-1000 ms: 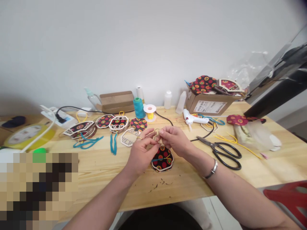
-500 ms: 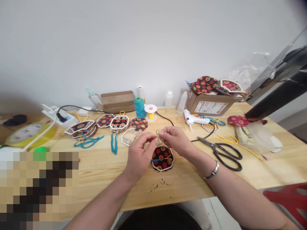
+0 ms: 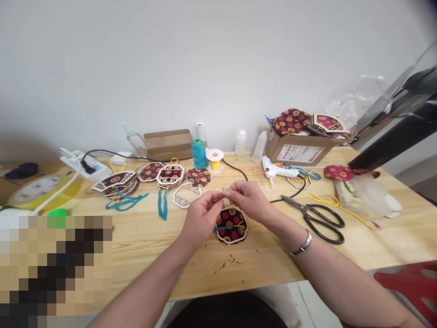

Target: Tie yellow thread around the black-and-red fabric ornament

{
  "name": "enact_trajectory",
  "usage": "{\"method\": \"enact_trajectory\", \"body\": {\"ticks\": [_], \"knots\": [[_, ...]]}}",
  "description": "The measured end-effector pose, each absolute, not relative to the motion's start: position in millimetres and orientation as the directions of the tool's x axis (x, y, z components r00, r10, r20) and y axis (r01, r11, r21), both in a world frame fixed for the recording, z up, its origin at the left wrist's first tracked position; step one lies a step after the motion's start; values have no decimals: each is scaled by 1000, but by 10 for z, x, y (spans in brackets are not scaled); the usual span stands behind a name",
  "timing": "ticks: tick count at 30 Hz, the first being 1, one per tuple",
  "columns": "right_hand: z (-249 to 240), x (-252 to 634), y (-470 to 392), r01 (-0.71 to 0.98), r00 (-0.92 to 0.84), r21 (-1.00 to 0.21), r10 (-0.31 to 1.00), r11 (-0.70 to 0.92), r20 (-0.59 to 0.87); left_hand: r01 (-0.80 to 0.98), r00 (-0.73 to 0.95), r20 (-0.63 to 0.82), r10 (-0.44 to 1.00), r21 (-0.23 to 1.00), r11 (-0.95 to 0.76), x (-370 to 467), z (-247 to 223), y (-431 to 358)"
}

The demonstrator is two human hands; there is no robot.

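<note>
My left hand (image 3: pixel 205 214) and my right hand (image 3: pixel 248 200) meet fingertip to fingertip above the table, both pinched on a thin yellowish cord (image 3: pixel 224 190). A small loop of it sticks up between them; the rest is hidden by my fingers. Just below lies an ornament (image 3: pixel 231 234) of black, red-patterned fabric in a pale scalloped frame, with a teal and a yellow cord across it. Left of my hands rests a bare lattice frame (image 3: pixel 186 196). A round fabric-covered piece (image 3: pixel 199 176) lies behind it.
Scissors (image 3: pixel 312 216) and a white glue gun (image 3: pixel 278 171) lie right of my hands. Teal thread (image 3: pixel 200 155) and a yellow cord spool (image 3: pixel 215 160) stand behind. Finished-looking ornaments (image 3: pixel 170 175) are stacked left. A cardboard box (image 3: pixel 297 148) holds fabric pieces at the back right.
My two hands have come closer together, fingertips now meeting. The cord loop between them shows smaller and the strands below it are hidden. Things on the table have stayed put.
</note>
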State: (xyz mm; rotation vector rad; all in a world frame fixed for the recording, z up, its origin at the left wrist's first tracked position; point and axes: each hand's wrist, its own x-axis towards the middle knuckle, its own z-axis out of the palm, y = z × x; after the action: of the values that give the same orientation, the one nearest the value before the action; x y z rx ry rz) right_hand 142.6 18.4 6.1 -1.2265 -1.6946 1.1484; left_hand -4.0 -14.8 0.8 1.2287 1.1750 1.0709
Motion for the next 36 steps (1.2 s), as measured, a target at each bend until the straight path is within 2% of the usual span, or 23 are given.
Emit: {"method": "enact_trajectory", "body": {"ticks": [4,11,20,36], "knots": [[55,1424,193,320,-270,-939,962,126,37,-16,123,-108,987,994,111,-68,-4,-136],[114,1417,169,285,-291,-953,956,102,15,-220,145,-207,967,947,236,-76,17,-88],[140,1448,179,152,-393,-988,919,35,-28,-339,331,-363,871,816,469,-128,32,-34],[136,1456,178,142,-397,-989,917,30,-29,-333,308,-385,870,813,478,-126,33,-41]]}}
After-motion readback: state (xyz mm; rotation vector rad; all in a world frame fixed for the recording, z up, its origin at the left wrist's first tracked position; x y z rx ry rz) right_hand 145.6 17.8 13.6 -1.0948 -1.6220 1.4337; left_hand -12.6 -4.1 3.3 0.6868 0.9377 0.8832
